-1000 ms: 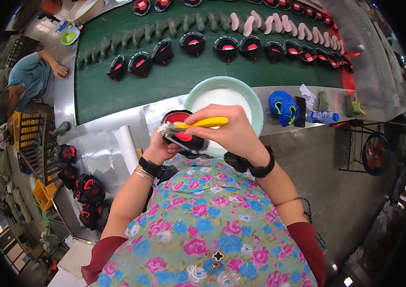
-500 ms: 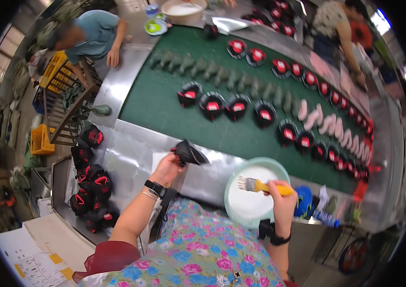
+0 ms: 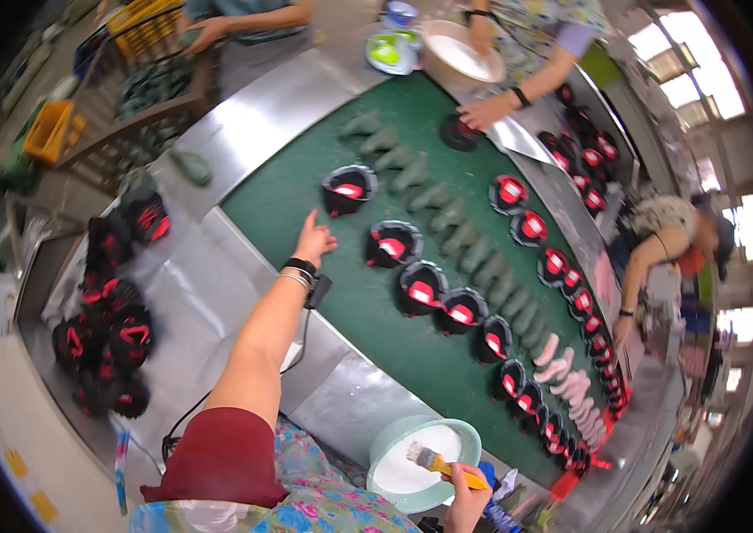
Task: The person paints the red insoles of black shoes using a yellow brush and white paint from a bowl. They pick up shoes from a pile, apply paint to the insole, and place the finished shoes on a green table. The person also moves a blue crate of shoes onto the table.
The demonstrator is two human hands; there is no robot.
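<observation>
- Left hand [image 3: 314, 238] is empty now, fingers spread wide over the green conveyor belt [image 3: 305, 191]; the black-and-red shoe upper [image 3: 347, 189] it carried lies just beyond it.
- Right hand [image 3: 465, 487] grips the yellow-handled brush [image 3: 434, 460], bristles in the glue bowl [image 3: 390, 444].
- Reads as one piece done, brush reloading.

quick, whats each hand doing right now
Left hand: open, empty, fingers spread over the green belt near a black and red shoe upper.
Right hand: closed on a yellow-handled brush over the white bowl.
</observation>
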